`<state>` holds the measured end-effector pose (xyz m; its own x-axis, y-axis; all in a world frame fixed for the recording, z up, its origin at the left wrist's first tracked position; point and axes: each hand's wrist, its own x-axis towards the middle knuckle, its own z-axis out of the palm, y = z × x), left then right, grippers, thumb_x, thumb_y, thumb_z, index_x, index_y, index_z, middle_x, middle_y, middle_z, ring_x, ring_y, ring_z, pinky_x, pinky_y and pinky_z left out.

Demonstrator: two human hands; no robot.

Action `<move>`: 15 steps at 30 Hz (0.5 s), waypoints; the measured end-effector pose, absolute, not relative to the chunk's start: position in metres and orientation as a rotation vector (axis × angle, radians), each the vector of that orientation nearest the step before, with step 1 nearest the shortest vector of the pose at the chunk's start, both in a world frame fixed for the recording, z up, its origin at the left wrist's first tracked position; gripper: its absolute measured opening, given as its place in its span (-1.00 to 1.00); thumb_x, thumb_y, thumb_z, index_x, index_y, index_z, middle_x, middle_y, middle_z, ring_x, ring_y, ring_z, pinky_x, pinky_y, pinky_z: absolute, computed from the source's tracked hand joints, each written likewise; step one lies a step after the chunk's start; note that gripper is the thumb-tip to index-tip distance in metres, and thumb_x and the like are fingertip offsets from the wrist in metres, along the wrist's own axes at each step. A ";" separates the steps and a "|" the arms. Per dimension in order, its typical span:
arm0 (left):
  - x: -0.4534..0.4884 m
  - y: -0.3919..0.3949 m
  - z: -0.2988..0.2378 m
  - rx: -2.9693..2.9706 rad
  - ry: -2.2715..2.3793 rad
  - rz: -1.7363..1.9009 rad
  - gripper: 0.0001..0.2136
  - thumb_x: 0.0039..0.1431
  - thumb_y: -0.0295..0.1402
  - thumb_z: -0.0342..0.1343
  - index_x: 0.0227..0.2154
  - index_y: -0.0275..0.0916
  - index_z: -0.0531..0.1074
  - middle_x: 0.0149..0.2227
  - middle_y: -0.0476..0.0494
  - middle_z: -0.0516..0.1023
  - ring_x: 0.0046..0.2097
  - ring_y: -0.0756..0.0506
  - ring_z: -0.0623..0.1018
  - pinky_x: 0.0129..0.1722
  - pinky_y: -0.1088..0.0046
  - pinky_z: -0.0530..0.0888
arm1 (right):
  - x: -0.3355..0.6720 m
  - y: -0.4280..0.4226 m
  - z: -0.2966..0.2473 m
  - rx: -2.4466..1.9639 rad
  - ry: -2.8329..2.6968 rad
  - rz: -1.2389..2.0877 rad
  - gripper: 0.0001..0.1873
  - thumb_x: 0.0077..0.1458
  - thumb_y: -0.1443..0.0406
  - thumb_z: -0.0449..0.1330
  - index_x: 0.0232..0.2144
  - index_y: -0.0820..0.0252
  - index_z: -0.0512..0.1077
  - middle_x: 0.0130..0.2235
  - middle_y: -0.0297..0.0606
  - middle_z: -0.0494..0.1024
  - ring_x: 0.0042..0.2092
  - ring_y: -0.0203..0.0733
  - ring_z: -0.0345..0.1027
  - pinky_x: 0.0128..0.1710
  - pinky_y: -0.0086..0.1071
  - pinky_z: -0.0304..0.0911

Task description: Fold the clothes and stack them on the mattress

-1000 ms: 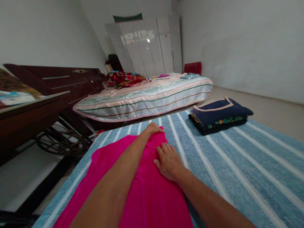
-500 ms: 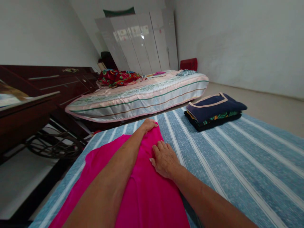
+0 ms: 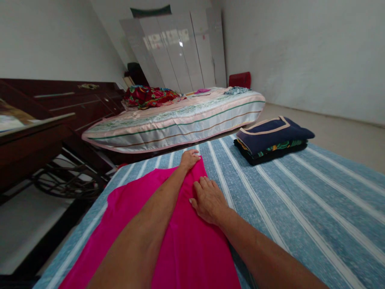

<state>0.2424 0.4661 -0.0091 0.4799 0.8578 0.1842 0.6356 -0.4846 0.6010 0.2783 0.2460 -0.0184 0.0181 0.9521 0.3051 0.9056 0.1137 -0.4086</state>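
While the right hand (image 3: 209, 198) keeps its place from half a second ago, the left hand (image 3: 189, 159) shows slightly altered fingers at the far corner of the pink garment (image 3: 186, 245); the garment itself has barely shifted. Judged from this, a small adjustment of the far edge, with the layout otherwise unchanged.

Left fingers: close to the thumb, only a narrow gap showing; whether cloth is pinched, cannot tell. Right fingers: extended, nearly together, thumb apart, laid palm-down on the garment near its right edge, gripping nothing visible.

Garment: one, vivid pink, plain where visible; spread on blue-and-white striped cloth (image 3: 288, 196), left of a folded clothing stack (image 3: 272, 138) and well apart from it. Lengthwise creases; uneven left outline; narrow far corner. Partly hidden under the left forearm; near end out of view.
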 end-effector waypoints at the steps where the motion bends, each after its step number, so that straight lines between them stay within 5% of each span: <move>1: 0.243 0.465 -0.010 2.311 1.241 0.656 -0.65 -0.14 -0.47 0.11 -0.19 -0.29 0.49 -0.44 -0.04 0.58 -0.31 -0.08 0.54 -0.23 0.46 0.42 | 0.278 0.246 -0.019 -1.800 -1.893 0.121 -0.50 0.18 0.13 -0.01 0.05 0.37 0.26 0.12 0.11 0.27 0.18 0.11 0.05 0.14 -0.08 -0.05; 8: 0.247 0.458 -0.011 2.500 1.353 0.633 -0.59 -0.02 -0.40 0.12 -0.03 -0.25 0.41 -0.31 -0.08 0.59 -0.16 -0.13 0.52 -0.06 0.41 0.37 | 0.277 0.249 -0.023 -1.807 -1.877 0.132 -0.44 0.19 0.10 -0.03 0.10 0.38 0.22 0.17 0.11 0.22 0.21 0.11 0.01 0.15 -0.09 -0.07; 15: 0.223 0.460 0.007 2.575 1.471 0.556 -0.67 0.05 -0.22 0.09 -0.14 -0.25 0.47 -0.26 -0.15 0.57 -0.16 -0.14 0.51 -0.12 0.42 0.36 | 0.279 0.248 -0.021 -1.802 -1.889 0.164 -0.44 0.22 0.07 -0.08 0.08 0.39 0.26 0.16 0.12 0.24 0.21 0.11 0.02 0.15 -0.09 -0.07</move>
